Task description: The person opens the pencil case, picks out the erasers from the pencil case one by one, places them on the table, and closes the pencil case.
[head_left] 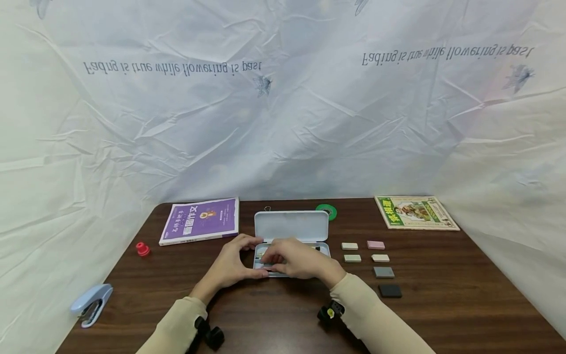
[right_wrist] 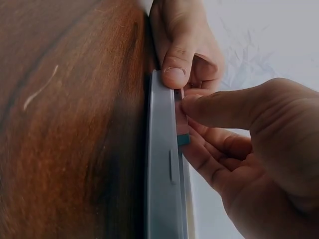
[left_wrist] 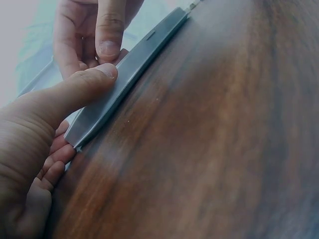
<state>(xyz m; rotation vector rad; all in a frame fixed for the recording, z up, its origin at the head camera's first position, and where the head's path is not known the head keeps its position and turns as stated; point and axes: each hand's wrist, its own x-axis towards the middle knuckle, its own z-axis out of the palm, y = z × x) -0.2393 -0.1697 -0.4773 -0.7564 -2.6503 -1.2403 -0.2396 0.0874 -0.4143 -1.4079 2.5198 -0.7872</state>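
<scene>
A pale blue case (head_left: 291,226) lies open in the middle of the dark wooden table (head_left: 442,295), lid leaning back. My left hand (head_left: 253,258) grips the case's left end, thumb on the front rim (left_wrist: 99,107) and fingers behind. My right hand (head_left: 271,260) reaches into the tray from the front. Its thumb and fingers (right_wrist: 219,107) pinch a small flat piece (right_wrist: 183,140) against the inside of the front wall (right_wrist: 162,164). What else lies in the tray is hidden by both hands.
Several small rectangular blocks (head_left: 367,258) lie in rows right of the case. At the back are a purple book (head_left: 200,220), a green tape roll (head_left: 326,211) and a green-yellow book (head_left: 415,212). A red cap (head_left: 142,249) and a blue stapler (head_left: 91,303) sit at the left.
</scene>
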